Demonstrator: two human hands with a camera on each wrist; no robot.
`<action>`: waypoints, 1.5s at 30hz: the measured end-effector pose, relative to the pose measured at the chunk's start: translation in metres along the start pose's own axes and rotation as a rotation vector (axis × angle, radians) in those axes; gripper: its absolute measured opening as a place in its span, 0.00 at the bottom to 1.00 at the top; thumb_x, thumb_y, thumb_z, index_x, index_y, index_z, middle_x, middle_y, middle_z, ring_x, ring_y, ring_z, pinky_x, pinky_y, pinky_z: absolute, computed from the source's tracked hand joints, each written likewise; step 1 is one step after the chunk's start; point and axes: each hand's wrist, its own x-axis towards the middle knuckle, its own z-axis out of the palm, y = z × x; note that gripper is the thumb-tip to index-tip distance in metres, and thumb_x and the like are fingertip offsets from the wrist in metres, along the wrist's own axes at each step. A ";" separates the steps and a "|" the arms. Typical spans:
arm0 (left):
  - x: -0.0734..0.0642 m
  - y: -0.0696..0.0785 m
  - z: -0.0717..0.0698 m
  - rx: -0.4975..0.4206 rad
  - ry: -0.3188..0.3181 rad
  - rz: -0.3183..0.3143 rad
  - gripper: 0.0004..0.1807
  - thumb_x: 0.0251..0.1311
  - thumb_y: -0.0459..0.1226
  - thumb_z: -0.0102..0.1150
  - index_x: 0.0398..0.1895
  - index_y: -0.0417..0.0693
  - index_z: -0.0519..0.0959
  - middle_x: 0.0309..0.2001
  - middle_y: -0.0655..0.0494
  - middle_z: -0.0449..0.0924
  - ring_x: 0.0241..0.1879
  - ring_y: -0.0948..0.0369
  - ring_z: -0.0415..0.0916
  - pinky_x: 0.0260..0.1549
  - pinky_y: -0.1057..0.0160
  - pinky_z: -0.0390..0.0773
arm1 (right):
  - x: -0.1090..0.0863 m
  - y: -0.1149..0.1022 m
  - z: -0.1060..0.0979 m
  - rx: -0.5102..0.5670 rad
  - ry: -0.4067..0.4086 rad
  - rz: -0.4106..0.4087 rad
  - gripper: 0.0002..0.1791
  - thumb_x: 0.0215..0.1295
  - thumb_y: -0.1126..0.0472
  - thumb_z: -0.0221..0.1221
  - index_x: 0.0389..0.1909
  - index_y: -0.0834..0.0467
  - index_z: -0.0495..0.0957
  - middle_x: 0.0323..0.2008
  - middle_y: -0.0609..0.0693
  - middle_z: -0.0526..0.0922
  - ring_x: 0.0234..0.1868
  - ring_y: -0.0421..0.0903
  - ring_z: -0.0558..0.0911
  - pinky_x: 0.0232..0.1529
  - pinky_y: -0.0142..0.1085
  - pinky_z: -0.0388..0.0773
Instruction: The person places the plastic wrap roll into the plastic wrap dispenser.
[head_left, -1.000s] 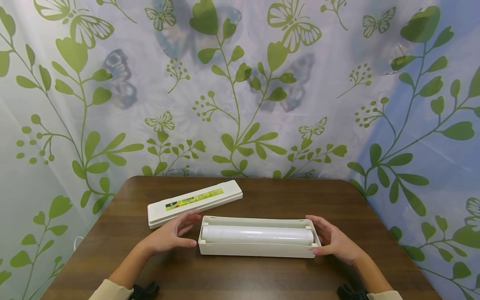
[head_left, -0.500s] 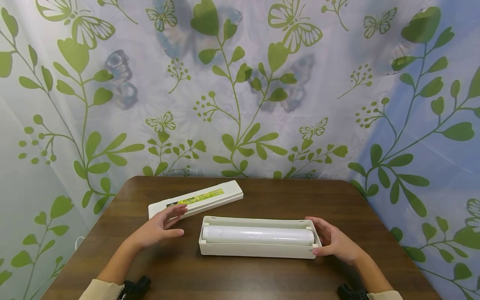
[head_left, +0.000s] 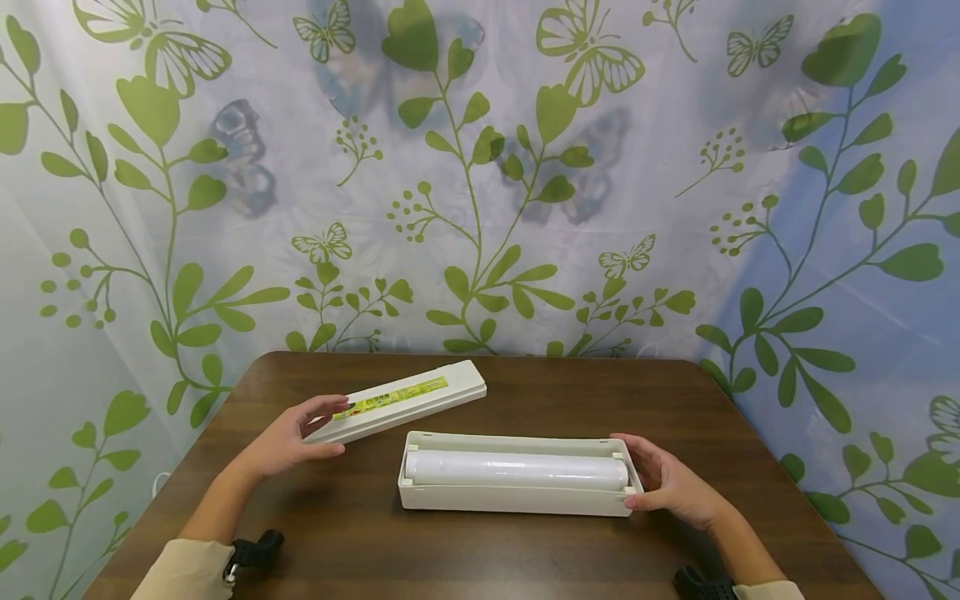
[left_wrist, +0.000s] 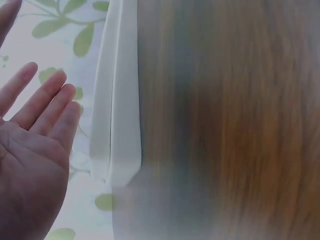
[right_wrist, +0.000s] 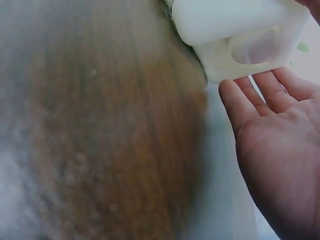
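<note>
A long white plastic box (head_left: 517, 500) stands uncovered on the table, with a white roll, apparently cling film, (head_left: 517, 471) lying lengthwise inside. My right hand (head_left: 667, 483) holds the box's right end, thumb at the front corner and fingers towards the back. In the right wrist view its fingertips (right_wrist: 232, 95) meet the end wall. Behind the box, to the left, lies a long flat white lid (head_left: 405, 404) with a yellow-green label. Around the lid's left end, my left hand (head_left: 288, 437) is spread with thumb and fingers apart. The left wrist view shows a gap between fingers and lid (left_wrist: 125, 100).
The brown wooden table (head_left: 480, 558) carries both pieces. A hanging cloth (head_left: 480, 208) printed with green leaves and butterflies rises behind the table's back edge. Black straps (head_left: 255, 550) sit on both wrists.
My left hand has moved left, away from the box's left end, and now reaches the lid's left end. The right hand, box and lid have stayed in place.
</note>
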 end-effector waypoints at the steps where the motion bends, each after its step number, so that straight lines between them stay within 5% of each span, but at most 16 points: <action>1: 0.000 -0.002 -0.002 0.020 0.008 -0.005 0.39 0.56 0.37 0.76 0.70 0.38 0.69 0.67 0.38 0.74 0.68 0.49 0.71 0.65 0.79 0.64 | 0.000 0.000 0.000 0.001 -0.002 -0.002 0.49 0.58 0.73 0.67 0.76 0.71 0.49 0.69 0.59 0.69 0.61 0.37 0.77 0.55 0.38 0.82; 7: -0.002 -0.012 -0.011 0.157 0.045 -0.035 0.41 0.50 0.43 0.81 0.67 0.40 0.74 0.66 0.43 0.76 0.68 0.49 0.69 0.66 0.78 0.65 | -0.002 0.000 -0.001 -0.003 0.001 0.009 0.49 0.59 0.73 0.67 0.77 0.69 0.49 0.69 0.59 0.69 0.61 0.38 0.77 0.55 0.38 0.81; 12: -0.008 -0.019 -0.017 0.337 0.085 -0.086 0.42 0.45 0.49 0.83 0.65 0.49 0.77 0.65 0.49 0.78 0.65 0.47 0.71 0.63 0.49 0.72 | -0.003 0.001 -0.002 -0.016 0.001 0.004 0.49 0.58 0.73 0.67 0.76 0.70 0.49 0.69 0.58 0.69 0.61 0.38 0.77 0.55 0.38 0.81; 17: -0.012 -0.023 -0.023 0.380 0.080 -0.082 0.43 0.43 0.49 0.84 0.64 0.49 0.77 0.64 0.47 0.77 0.64 0.45 0.72 0.58 0.39 0.71 | -0.002 0.002 -0.002 -0.024 0.004 0.004 0.49 0.58 0.73 0.67 0.76 0.70 0.49 0.69 0.58 0.69 0.60 0.38 0.77 0.55 0.38 0.81; 27: -0.011 -0.031 -0.029 0.372 0.048 -0.065 0.44 0.41 0.49 0.85 0.64 0.47 0.76 0.63 0.47 0.75 0.61 0.49 0.70 0.58 0.51 0.74 | -0.003 0.002 -0.003 -0.005 -0.017 -0.018 0.49 0.58 0.73 0.67 0.77 0.69 0.49 0.69 0.58 0.69 0.61 0.39 0.76 0.55 0.39 0.82; 35: -0.011 -0.034 -0.032 0.252 0.025 -0.070 0.50 0.41 0.45 0.85 0.68 0.38 0.71 0.66 0.41 0.72 0.65 0.45 0.66 0.58 0.87 0.56 | -0.004 0.000 -0.002 -0.027 -0.010 -0.010 0.49 0.58 0.72 0.67 0.76 0.69 0.49 0.69 0.57 0.69 0.61 0.38 0.76 0.56 0.38 0.81; 42: -0.012 -0.036 -0.034 0.288 0.010 -0.106 0.51 0.41 0.46 0.85 0.69 0.38 0.70 0.67 0.41 0.71 0.66 0.44 0.66 0.58 0.86 0.57 | -0.005 -0.001 -0.002 -0.016 -0.018 -0.009 0.50 0.58 0.73 0.67 0.77 0.70 0.48 0.69 0.62 0.67 0.61 0.39 0.76 0.56 0.38 0.81; 45: -0.012 -0.035 -0.035 0.330 0.001 -0.127 0.53 0.41 0.49 0.85 0.70 0.39 0.69 0.67 0.40 0.71 0.66 0.44 0.67 0.61 0.75 0.66 | -0.005 -0.002 -0.002 -0.013 -0.019 0.001 0.50 0.59 0.73 0.67 0.77 0.70 0.48 0.69 0.65 0.66 0.61 0.39 0.76 0.56 0.39 0.81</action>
